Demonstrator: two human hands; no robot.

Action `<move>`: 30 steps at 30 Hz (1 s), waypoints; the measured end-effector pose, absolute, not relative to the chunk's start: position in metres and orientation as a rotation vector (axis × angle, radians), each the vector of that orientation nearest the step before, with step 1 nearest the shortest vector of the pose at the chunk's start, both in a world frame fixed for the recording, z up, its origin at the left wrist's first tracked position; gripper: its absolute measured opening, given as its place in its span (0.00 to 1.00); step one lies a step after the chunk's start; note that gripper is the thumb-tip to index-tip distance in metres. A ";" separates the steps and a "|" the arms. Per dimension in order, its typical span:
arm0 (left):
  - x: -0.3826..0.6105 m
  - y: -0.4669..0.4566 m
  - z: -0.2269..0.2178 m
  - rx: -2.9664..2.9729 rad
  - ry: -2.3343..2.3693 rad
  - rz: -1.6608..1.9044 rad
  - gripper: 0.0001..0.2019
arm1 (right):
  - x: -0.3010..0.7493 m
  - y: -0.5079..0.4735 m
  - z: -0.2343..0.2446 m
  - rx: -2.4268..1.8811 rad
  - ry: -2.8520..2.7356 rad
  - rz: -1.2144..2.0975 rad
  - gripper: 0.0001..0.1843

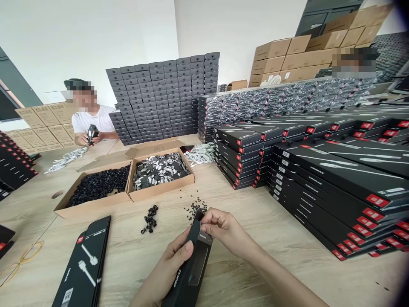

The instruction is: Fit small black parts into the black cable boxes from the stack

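My left hand point(174, 258) is wrapped around a long black cardboard box point(193, 264) with a window in its face, tilted up from the table. At the box's top end, the thumb and fingers of my right hand point(220, 224) pinch the edge by the flap. Whether something small sits between those fingers is hidden. Just beyond the box lie scattered tiny black pieces point(194, 209). A small heap of black plastic clips point(150, 219) rests to their left. Flat black boxes point(84, 260) printed with white cables are stacked on the table at left.
Two open cartons hold black clips point(99, 185) and round black-and-white pieces point(159, 170). Stacked black boxes point(319, 183) fill the right side. White cables point(201, 153) lie behind the cartons. A co-worker point(92, 115) across the table holds a black box. A yellow band point(24, 260) lies at left.
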State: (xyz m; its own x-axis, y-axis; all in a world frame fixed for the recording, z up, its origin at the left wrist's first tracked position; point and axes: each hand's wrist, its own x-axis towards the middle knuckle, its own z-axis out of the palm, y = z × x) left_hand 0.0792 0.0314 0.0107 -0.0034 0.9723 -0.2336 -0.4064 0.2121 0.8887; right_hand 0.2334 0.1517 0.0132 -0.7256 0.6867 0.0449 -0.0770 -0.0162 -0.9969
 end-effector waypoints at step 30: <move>0.078 0.030 0.011 0.752 0.895 1.244 0.27 | 0.242 0.159 0.025 -0.669 -1.664 1.827 0.19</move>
State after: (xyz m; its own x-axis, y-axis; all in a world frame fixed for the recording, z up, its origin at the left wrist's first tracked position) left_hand 0.0783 0.0305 0.0107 0.0846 0.9844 -0.1546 -0.4593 0.1762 0.8706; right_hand 0.2423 0.1589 0.0245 -0.7104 0.7037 0.0144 -0.0800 -0.0605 -0.9950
